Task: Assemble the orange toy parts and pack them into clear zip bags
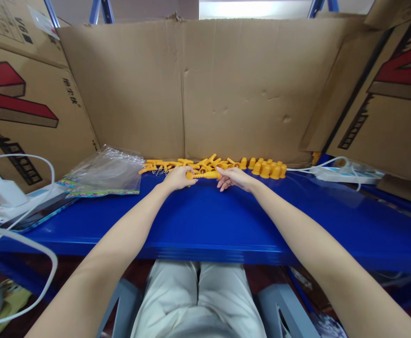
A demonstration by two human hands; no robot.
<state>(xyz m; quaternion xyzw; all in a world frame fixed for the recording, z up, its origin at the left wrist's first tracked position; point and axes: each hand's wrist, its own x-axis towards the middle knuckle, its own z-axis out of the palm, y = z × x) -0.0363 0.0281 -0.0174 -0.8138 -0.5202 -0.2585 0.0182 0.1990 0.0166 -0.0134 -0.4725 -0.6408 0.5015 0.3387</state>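
My left hand (178,178) is closed around the round left end of a yellow plastic piece with a ribbed shaft (205,175). At the other end, the thumb and fingers of my right hand (234,178) pinch it. Whether it is one piece or two joined parts, I cannot tell. Behind both hands lies a pile of yellow T-shaped plastic parts (211,160). Small metal springs (161,171) lie left of my left hand. Several yellow cup-shaped caps (275,172) stand to the right of my right hand.
Clear plastic bags (109,171) lie left on the blue table (209,220). A white power strip with a charger (6,193) and looping cable is at far left, another power strip (346,174) at right. Cardboard walls (247,89) enclose the back and sides.
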